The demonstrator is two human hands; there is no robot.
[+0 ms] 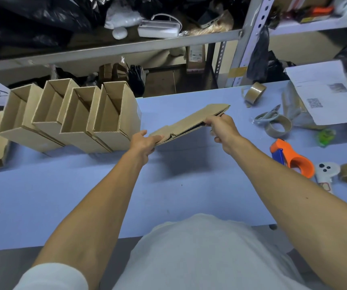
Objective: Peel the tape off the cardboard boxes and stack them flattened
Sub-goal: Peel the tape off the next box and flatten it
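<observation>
Item: flattened box (191,122), in air over the table (105,195); we are pinching it, left hand (143,143) and right hand (223,128) curled on opposite ends; four upright boxes (70,116) at left are awaiting flattening; no stack showing.

You have 1 flattened cardboard box (189,122) held in the air above the table, tilted so its far right end sits higher than its near left end. To its left, 4 open cardboard boxes (70,116) stand upright in a row, touching side by side, their top flaps open.
</observation>
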